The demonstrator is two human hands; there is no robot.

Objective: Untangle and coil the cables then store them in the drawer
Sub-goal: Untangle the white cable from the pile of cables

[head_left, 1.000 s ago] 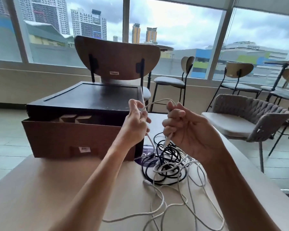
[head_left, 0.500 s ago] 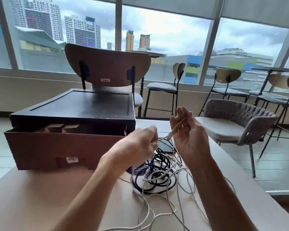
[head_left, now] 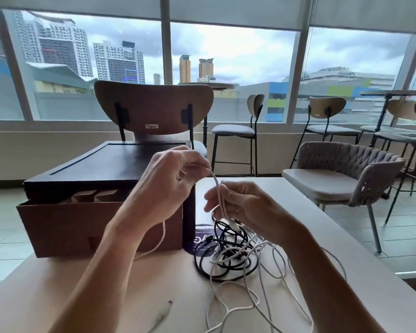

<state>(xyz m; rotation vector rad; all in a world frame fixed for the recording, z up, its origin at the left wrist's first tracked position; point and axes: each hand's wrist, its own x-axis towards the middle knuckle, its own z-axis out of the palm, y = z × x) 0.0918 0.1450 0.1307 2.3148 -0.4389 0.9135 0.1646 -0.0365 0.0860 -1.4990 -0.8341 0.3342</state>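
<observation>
step in hand: untangling, by my reading; one white cable (head_left: 217,188) is being worked free of the heap (head_left: 228,258), and nothing is coiled yet
left hand (head_left: 168,186): raised in front of the box (head_left: 111,162), thumb and fingertips pinching the white cable at its upper bend; another run of white cable hangs under the wrist toward the table (head_left: 58,284)
right hand (head_left: 247,207): lower and to the right, just above the heap, fingers curled round the same cable where it drops into the tangle
cables: the heap lies on the table just right of the box, a black cable (head_left: 202,267) looped in rough rings with white strands threaded through and trailing toward the near edge; a loose plug end (head_left: 165,312) lies apart, nearer the camera
drawer (head_left: 82,227): pulled out of the box, brown front facing the person; wooden pieces show at its top edge, and i cannot tell how much room is inside
under the heap: a dark sticker (head_left: 199,239) on the table, partly covered
progress: early, as i judge it; no cable is stored
next move calls for: following the held strand down to where it crosses the black loops, lifting it out without cinching a knot, keeping light tension between the two hands
risk: pulling hard likely drags the whole heap along or tightens the crossings
</observation>
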